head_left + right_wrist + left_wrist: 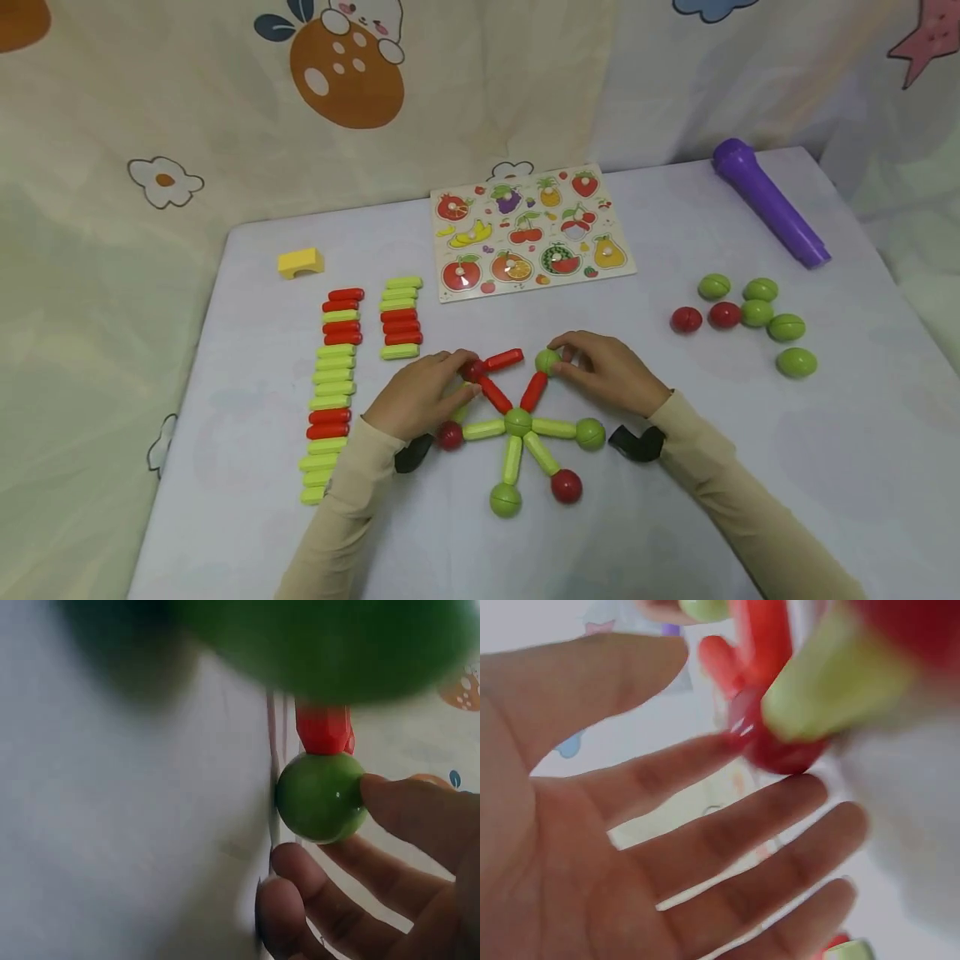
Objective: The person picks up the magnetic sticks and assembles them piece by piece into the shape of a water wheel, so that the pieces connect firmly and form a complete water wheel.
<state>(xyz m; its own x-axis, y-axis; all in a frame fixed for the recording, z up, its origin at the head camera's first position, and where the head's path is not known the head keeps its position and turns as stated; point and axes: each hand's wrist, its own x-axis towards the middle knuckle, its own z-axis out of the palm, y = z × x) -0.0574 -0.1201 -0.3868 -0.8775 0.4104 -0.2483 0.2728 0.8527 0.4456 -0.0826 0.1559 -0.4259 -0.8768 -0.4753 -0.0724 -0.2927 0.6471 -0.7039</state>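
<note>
Nearest on counter: green hub, rods radiating. Beyond, left grip, fingers mostly straight, touches red ball; right grip pinches green ball at red rod's outer end. Balls look light, stiff, slick, probably roll; pinch across middle.

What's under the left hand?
From above, a green stick peeks out beside the left hand, near a red ball. The hand covers part of the stick; what's beneath the palm can't be seen.
</note>
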